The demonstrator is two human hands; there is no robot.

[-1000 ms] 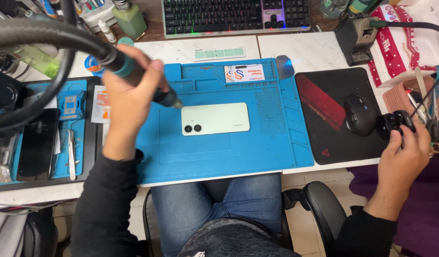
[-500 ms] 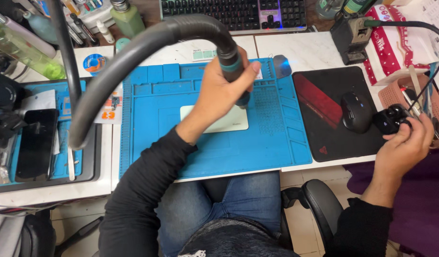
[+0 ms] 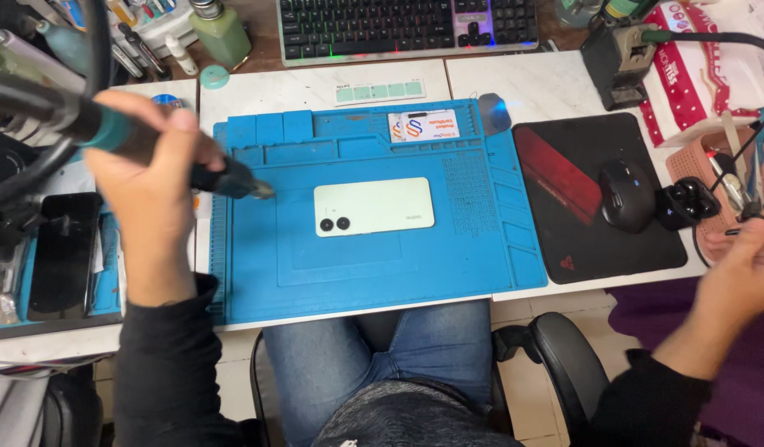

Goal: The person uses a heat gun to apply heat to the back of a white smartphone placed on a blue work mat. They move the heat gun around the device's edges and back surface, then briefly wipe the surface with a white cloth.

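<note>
Pale green phone (image 3: 374, 206) face-down, mid blue silicone mat (image 3: 481, 248) | left hand (image 3: 146, 178) fingers clamped on hose-fed hot-air wand (image 3: 225, 180), pulled back left since half-second ago; phone uncovered | right hand (image 3: 742, 273) fingers: cannot tell, near cables

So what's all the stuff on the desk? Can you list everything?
phone: one, pale green, face down mid-mat
repair mat: one, blue, desk centre
hot-air tool: one, dark with teal grip, nozzle left of the phone
keyboard: one, black, top edge
mouse: one, black, on the mouse pad
mouse pad: one, black and red, right of the mat
bottle: one, green, top left
dark phone: one, black, far left
left hand: grips the hot-air tool
right hand: at the desk's right edge; what it holds is unclear
</note>
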